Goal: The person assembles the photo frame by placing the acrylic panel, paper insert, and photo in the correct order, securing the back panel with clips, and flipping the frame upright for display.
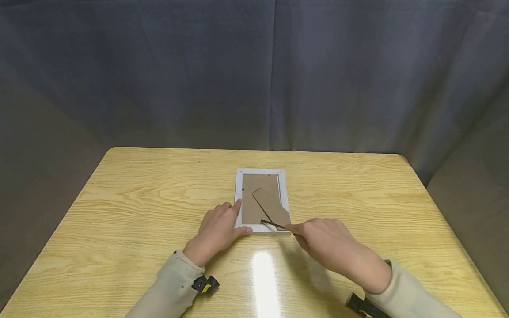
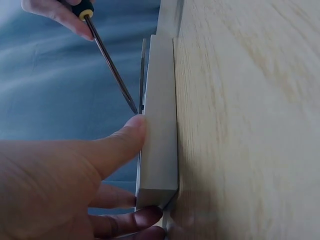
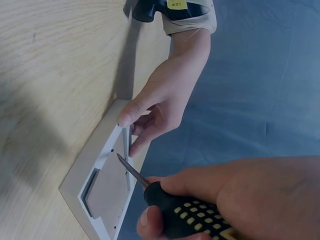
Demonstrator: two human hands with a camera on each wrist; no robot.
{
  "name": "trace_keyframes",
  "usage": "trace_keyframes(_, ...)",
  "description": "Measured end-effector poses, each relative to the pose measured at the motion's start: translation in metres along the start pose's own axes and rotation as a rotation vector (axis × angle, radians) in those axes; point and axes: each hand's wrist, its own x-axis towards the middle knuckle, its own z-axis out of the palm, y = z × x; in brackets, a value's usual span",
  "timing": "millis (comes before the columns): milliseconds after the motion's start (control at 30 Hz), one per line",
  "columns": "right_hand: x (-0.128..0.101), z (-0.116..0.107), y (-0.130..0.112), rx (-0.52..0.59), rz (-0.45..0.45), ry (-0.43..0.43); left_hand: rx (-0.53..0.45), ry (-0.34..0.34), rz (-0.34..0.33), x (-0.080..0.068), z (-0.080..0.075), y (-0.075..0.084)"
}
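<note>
**Screwdriver tip at the back of a face-down frame**

Lying flat near the middle of the wooden table (image 1: 358, 190): a white picture frame (image 1: 260, 171), back side up. Inside the white border, a brown backing board (image 1: 260, 194) with a fold-out stand (image 1: 274, 207) of the same brown set diagonally across it. Nothing else held within the frame, as far as can be seen.

Left hand (image 1: 218, 227) set on the frame's near left corner, thumb along the near edge and fingers along the left side, grip closed round that corner. Right hand (image 1: 324, 240) clenched round a screwdriver (image 1: 274, 225), its thin dark shaft angled down to the near edge of the backing.

From the head view: handle hidden inside the fist, only the shaft visible. From the right wrist view: handle black with yellow dots (image 3: 192, 215), shaft tip (image 3: 120, 157) right at the inner rim of the frame, plus small tabs along that rim. From the left wrist view: frame seen edge-on (image 2: 160, 125) as a thick white slab flat against the table, thumb pressed on its side, fingers curled at the corner, and a yellow band (image 2: 82, 11) where handle meets shaft.

Behind the table, a grey curtain (image 1: 199, 66). Beige sleeves on both arms.
</note>
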Motion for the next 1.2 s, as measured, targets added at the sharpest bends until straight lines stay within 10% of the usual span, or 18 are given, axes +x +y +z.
trace_keyframes(1200, -0.0006, -0.0089, -0.0045, 0.048, 0.012, -0.082, -0.009, 0.020, 0.004, -0.0002, -0.0006, 0.0016)
